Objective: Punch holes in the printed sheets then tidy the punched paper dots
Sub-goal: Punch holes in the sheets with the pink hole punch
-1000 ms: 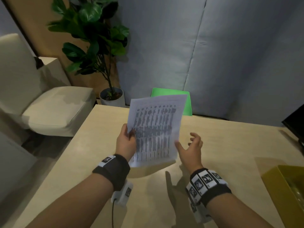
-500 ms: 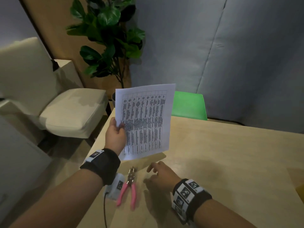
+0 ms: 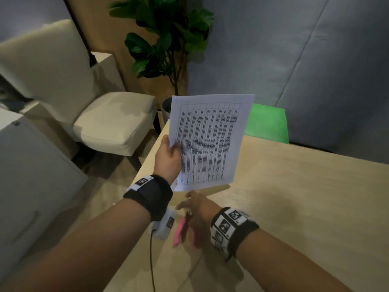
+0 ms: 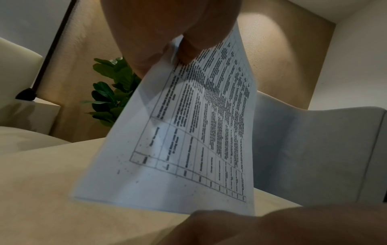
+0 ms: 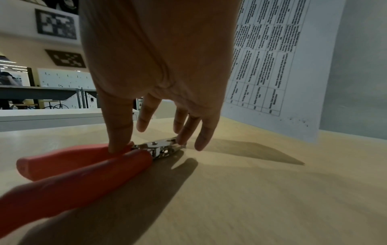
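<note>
Right hand has dropped onto the pink-handled punch lying on the worktop, fingers touching, grip not yet closed. Left hand keeps pinching the printed sheets upright, unpunched.

In the head view the right hand covers the metal head of the pink-handled hole punch, whose handles smear into blur beneath the left wrist. The print on the printed sheets pinched by the left hand is too small to read. The right wrist view cuts off the near handle at its lower left edge.
</note>
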